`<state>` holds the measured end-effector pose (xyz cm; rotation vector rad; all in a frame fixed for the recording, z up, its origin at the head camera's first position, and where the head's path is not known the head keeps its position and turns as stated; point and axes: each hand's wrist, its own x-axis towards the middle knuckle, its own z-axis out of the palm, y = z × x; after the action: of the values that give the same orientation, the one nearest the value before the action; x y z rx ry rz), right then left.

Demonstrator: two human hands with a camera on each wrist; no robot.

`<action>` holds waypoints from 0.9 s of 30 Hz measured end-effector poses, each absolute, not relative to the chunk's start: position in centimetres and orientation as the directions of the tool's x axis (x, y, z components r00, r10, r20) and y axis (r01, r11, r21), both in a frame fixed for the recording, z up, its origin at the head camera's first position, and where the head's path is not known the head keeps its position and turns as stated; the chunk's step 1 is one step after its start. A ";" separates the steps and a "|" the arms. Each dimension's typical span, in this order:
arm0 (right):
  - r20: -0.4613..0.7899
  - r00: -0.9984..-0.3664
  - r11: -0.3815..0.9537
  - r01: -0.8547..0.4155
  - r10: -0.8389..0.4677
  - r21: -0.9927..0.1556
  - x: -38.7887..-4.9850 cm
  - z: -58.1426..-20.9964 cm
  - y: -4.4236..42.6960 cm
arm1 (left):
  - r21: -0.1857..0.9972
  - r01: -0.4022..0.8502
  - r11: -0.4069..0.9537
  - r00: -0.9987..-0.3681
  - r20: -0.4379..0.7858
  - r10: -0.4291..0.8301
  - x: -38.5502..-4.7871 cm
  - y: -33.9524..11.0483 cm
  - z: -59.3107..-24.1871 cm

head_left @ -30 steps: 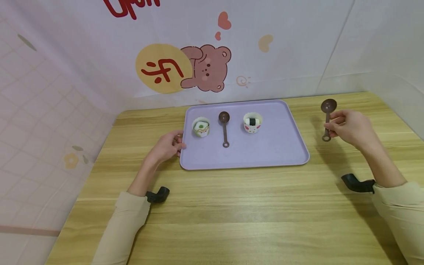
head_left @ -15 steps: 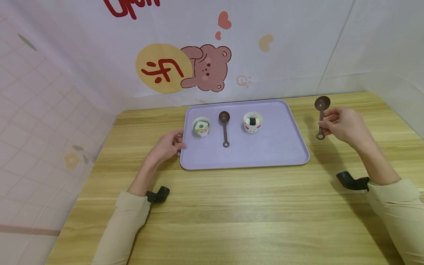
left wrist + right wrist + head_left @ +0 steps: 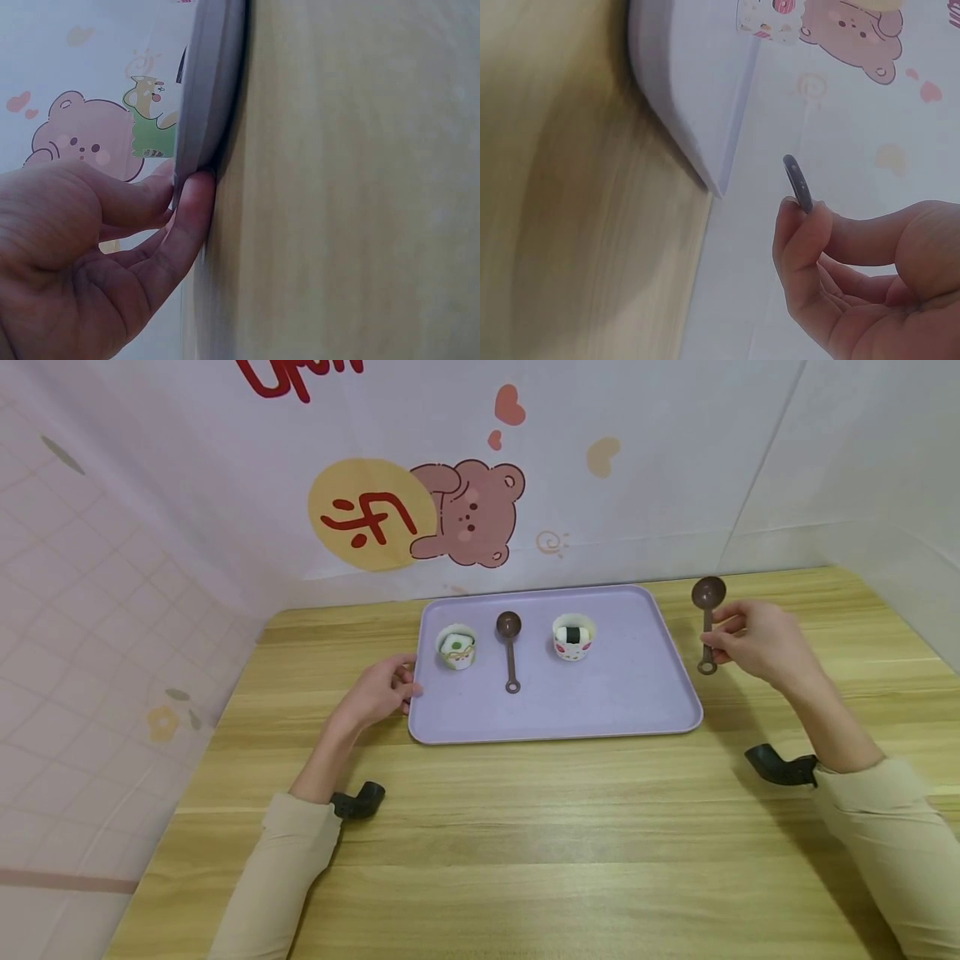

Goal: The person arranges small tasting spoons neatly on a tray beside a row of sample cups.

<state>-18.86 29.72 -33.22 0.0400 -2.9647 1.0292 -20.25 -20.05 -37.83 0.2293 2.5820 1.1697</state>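
Observation:
My right hand (image 3: 761, 639) pinches the handle of a brown measuring spoon (image 3: 708, 610) between thumb and fingers, raised above the table just right of the tray. In the right wrist view only the end of that spoon's handle (image 3: 798, 184) shows past the fingertips. My left hand (image 3: 378, 692) pinches the left rim of the lilac tray (image 3: 600, 702), thumb on top and fingers below, as the left wrist view shows. A second brown measuring spoon (image 3: 510, 652) lies on the tray between two paper cups. The left cup (image 3: 459, 658) holds a white-and-green piece, the right cup (image 3: 573, 647) a white piece with a black band.
The tray lies on a wood-grain table (image 3: 540, 827). A white printed backdrop (image 3: 645, 518) with a cartoon bear stands along the table's back edge, and more sheeting (image 3: 90, 635) flanks the left side. Black wrist mounts (image 3: 780, 767) stick out from both sleeves.
My right hand has carried its measuring spoon leftward, closer to the tray's right edge. My left hand, the tray and the things on it have stayed where they were.

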 end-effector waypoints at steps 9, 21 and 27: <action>0.000 -0.999 0.774 -0.032 -0.042 -0.632 -19.2 -33.4 28.9 | 0.760 0.032 0.649 -0.942 -0.194 0.274 -20.2 -20.0 -37.8; -0.001 -0.998 0.760 -0.051 -0.069 -0.648 -19.5 -33.6 27.7 | 0.768 0.036 0.640 -0.941 -0.190 0.280 -20.2 -20.1 -37.8; -0.014 -0.997 0.754 -0.051 -0.080 -0.655 -19.8 -33.8 27.2 | 0.771 0.030 0.636 -0.939 -0.196 0.282 -20.3 -20.1 -37.9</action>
<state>-19.80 27.19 -33.76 0.1113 -2.9805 1.1113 -20.30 -20.10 -37.91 0.2512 2.5602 1.1995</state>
